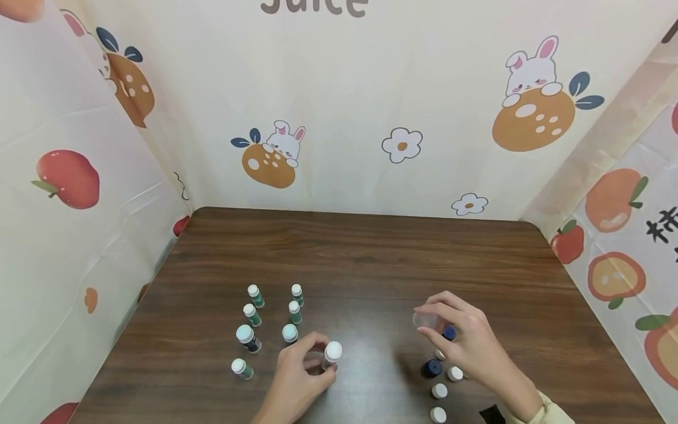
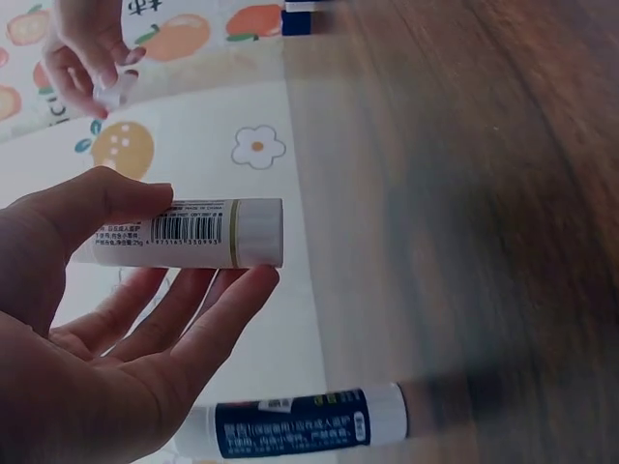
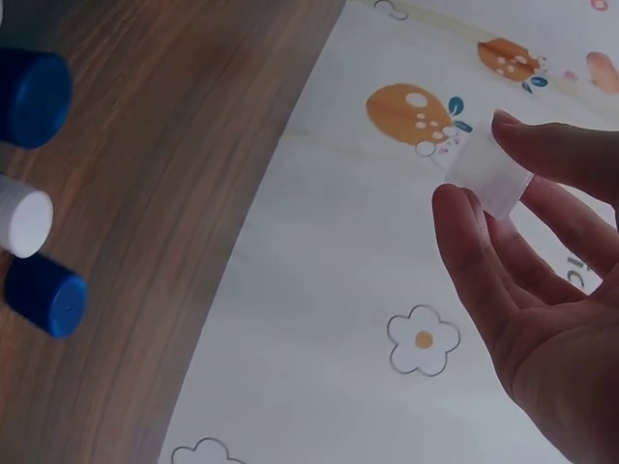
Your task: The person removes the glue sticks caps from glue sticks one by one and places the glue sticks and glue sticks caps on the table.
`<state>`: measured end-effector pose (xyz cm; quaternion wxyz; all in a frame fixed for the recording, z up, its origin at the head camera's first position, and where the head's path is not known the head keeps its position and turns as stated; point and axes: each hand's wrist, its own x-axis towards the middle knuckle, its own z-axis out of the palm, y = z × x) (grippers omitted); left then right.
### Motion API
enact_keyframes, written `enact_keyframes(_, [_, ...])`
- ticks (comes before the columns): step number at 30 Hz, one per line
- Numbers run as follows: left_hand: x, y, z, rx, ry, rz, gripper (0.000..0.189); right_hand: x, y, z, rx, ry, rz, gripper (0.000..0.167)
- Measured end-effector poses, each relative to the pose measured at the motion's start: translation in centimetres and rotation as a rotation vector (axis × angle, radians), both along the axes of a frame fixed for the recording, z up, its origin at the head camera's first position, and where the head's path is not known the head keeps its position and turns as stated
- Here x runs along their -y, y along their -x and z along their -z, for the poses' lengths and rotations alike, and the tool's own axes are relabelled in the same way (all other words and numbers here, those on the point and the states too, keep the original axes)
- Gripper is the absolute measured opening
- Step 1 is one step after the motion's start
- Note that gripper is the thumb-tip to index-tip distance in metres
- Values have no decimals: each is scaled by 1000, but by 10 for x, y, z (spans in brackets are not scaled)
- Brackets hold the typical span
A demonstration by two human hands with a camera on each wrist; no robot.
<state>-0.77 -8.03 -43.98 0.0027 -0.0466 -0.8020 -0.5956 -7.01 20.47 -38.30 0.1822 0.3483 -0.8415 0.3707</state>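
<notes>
My left hand (image 1: 299,377) grips a white glue stick (image 1: 332,352) between thumb and fingers, upright over the table. Its barcode label and thin gold band show in the left wrist view. On the right side, my right hand (image 1: 468,338) pinches a clear, ribbed cap (image 3: 488,174) in the air between thumb and fingertips. Close behind the left hand stands a glue stick with a navy label (image 2: 290,423) and white end. Below the right hand are a dark blue cap (image 1: 431,368) and several white caps (image 1: 439,391).
Two rows of upright glue sticks with white ends, among them a green one (image 1: 252,315) and a dark one (image 1: 248,338), stand left of the left hand. A black piece (image 1: 492,414) lies near the right forearm. Printed cloth (image 1: 339,118) encloses the wooden table (image 1: 360,253).
</notes>
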Motion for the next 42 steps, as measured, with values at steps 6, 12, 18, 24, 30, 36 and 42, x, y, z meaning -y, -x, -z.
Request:
enact_keyframes(6, [8, -4, 0, 53, 19, -40, 30, -7, 2, 4, 11, -9, 29, 20])
enact_keyframes(12, [16, -8, 1, 70, 15, -83, 30, -12, 4, 12, -19, 1, 36, 44])
enact_keyframes(18, [25, -12, 4, 91, 23, -135, 31, -19, 3, 16, -12, -18, 73, 43])
enact_keyframes(24, [32, -16, 6, 90, 33, -189, 31, -28, 2, 23, 6, -20, 115, 44])
enact_keyframes(30, [38, -17, 6, 124, 89, -219, 31, -38, 2, 33, 21, -1, 165, 42])
enact_keyframes(36, [41, -18, 8, 173, 130, -223, 32, -47, 2, 44, 18, 8, 199, 41])
enact_keyframes(42, [44, -16, 12, 185, 149, -247, 31, -57, -7, 54, 82, -21, 283, 38])
